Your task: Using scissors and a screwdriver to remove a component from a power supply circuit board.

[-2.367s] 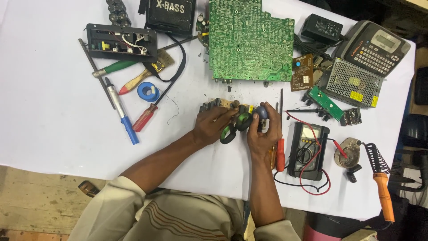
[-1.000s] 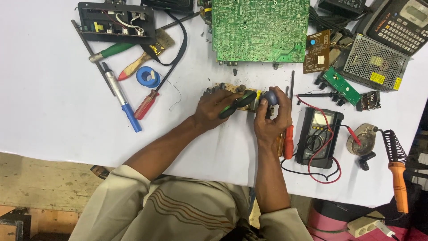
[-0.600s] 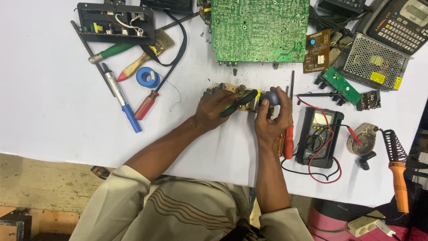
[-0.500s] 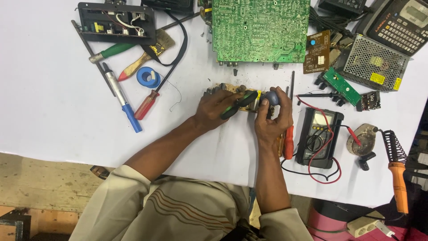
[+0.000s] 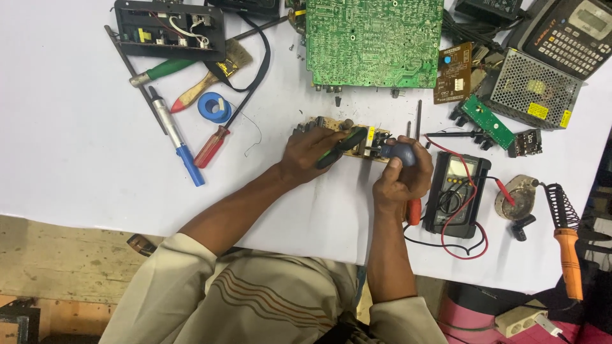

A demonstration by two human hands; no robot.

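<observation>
2 hands on small circuit board (image 5: 357,137) between them, left hand (image 5: 306,150) pinching green-handled tool (image 5: 341,148), right hand (image 5: 398,181) wrapped round blue handle (image 5: 401,153).

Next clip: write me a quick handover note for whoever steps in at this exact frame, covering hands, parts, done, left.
Left hand: presses down on the small circuit board, a green-and-black tool under its fingers.
Right hand: grips a dark blue tool handle at the board's right end.
Nearby: multimeter to the right, large green board above, soldering iron far right.
Done: board lies on the table, held.
Left: work on the board looks unfinished; its stage is unclear.
</observation>
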